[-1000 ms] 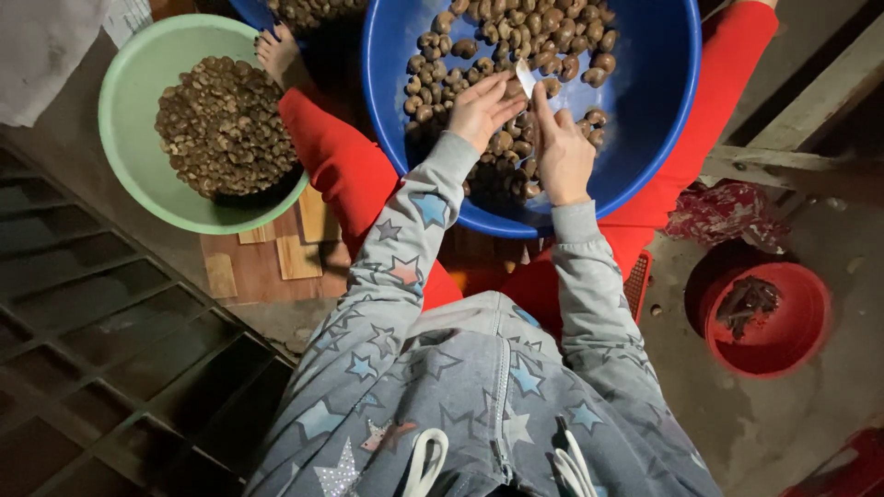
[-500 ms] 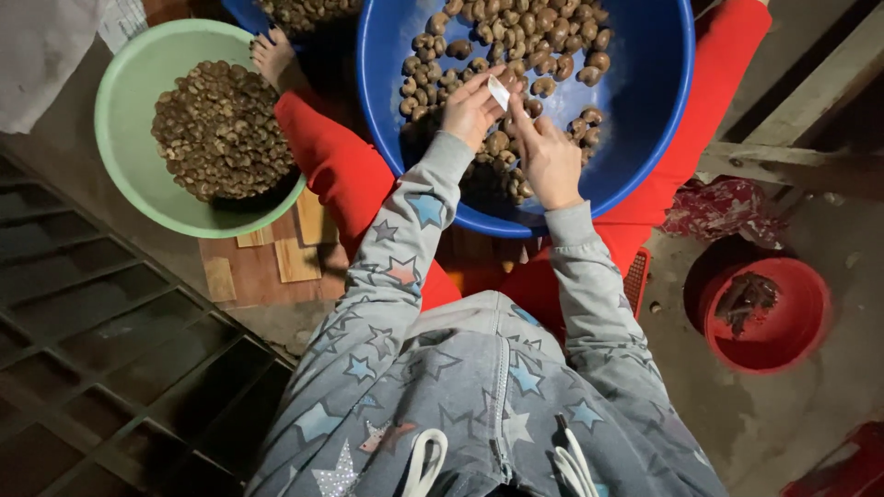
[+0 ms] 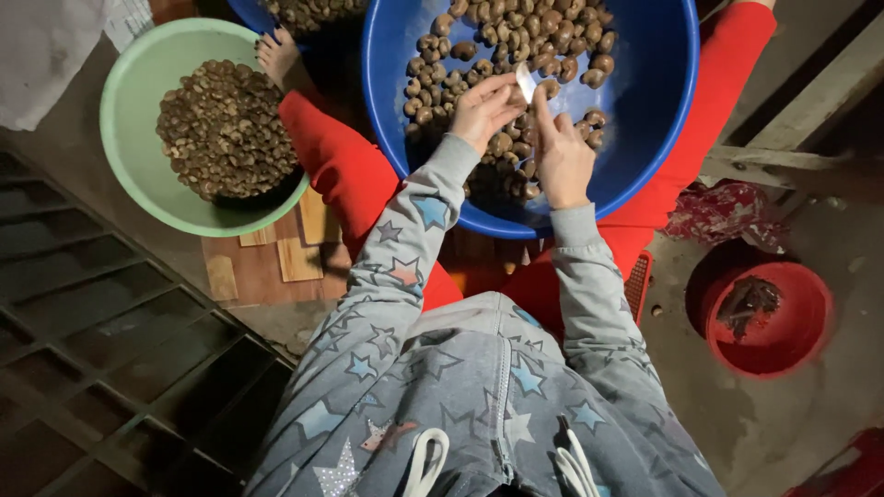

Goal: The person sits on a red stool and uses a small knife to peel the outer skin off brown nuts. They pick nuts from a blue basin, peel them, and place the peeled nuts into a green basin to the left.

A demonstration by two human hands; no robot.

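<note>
Both hands met over the big blue basin (image 3: pixel 663 101), which rested on the person's lap between red-clad legs and held a heap of brown, kidney-shaped nuts (image 3: pixel 516 41). The left hand (image 3: pixel 483 110) had its fingers curled closed around what looked like a single nut, pinched at the tips, though the nut itself was mostly hidden by the fingers. The right hand (image 3: pixel 560 156) was closed on a small pale blade (image 3: pixel 526 81), whose tip stood up just above the left fingertips, touching or nearly touching whatever they held. Such a nut was likely light and hard-shelled, curved and a little slippery, so a firm pinch across its two flat sides, leaving the seam edge free for the blade, seemed the sound hold; the kernel inside would probably be brittle and break under too much squeeze. To the left, a green bowl (image 3: pixel 124 156) sat on the floor holding a darker pile of pieces (image 3: pixel 221 129), and a bare foot (image 3: pixel 276 55) lay beside its rim. A red bucket (image 3: pixel 801 322) with some dark scraps stood on the floor well to the right.
</note>
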